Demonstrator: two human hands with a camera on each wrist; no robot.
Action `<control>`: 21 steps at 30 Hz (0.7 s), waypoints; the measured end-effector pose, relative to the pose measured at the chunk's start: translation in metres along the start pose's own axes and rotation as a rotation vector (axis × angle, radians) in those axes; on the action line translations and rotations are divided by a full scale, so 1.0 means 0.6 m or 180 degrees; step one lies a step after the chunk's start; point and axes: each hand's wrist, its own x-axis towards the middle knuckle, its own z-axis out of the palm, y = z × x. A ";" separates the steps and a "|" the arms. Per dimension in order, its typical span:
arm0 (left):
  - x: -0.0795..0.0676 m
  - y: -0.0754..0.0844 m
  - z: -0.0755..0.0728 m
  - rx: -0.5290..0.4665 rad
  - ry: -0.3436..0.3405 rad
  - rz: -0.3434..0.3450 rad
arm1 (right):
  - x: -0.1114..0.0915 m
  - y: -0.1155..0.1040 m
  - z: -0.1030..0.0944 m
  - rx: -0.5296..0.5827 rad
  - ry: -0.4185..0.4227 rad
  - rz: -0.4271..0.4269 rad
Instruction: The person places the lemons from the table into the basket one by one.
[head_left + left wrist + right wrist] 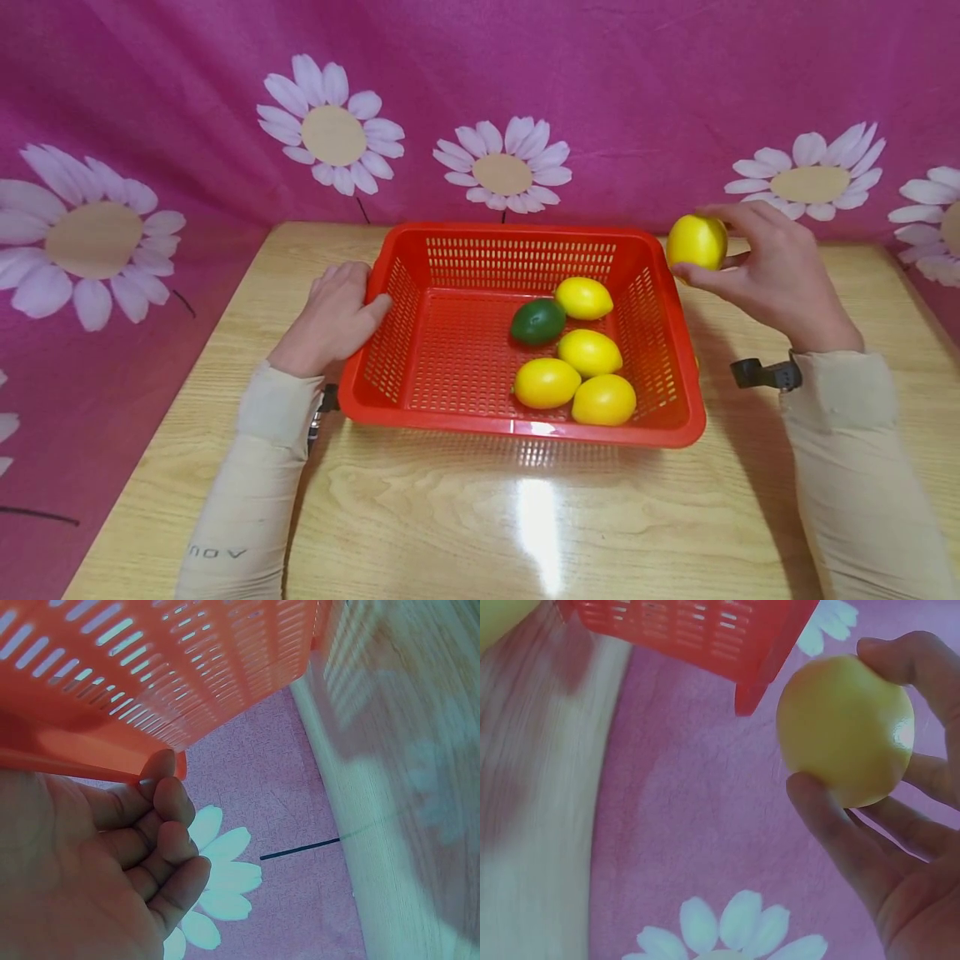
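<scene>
A red plastic basket (pixel 457 350) with slotted walls stands on the table. Toward its right side lie several yellow lemons (pixel 590 353) and one dark green lemon-shaped fruit (pixel 537 322). My left hand (pixel 333 317) holds the basket's left rim, thumb over the edge; the left wrist view shows its curled fingers (pixel 174 801) against the outside of the rim. Just outside the basket's back right corner, my right hand (pixel 780 267) grips another yellow lemon (pixel 696 243) between thumb and fingers, raised off the table. The right wrist view shows that lemon (pixel 847 731) from below.
The wooden table (pixel 420 508) reaches back to a pink cloth (pixel 615 75) printed with white daisies. Part of a yellow thing (pixel 502 619) shows beside the basket in the right wrist view; most of it is cut off. A black strap (pixel 765 373) sits at the right wrist.
</scene>
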 end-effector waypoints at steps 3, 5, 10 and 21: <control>0.000 -0.002 -0.001 0.0019 0.0016 0.0032 | 0.004 -0.009 -0.001 0.0014 -0.0047 -0.0067; 0.000 -0.002 -0.001 0.0032 0.0026 0.0061 | 0.007 -0.016 -0.001 0.0003 -0.0086 -0.0125; 0.002 -0.001 -0.001 0.0024 0.0020 0.0073 | 0.012 -0.037 -0.004 -0.0084 -0.0141 -0.0321; 0.000 0.000 -0.003 0.0039 0.0005 0.0040 | 0.025 -0.069 0.005 -0.0311 -0.0281 -0.0705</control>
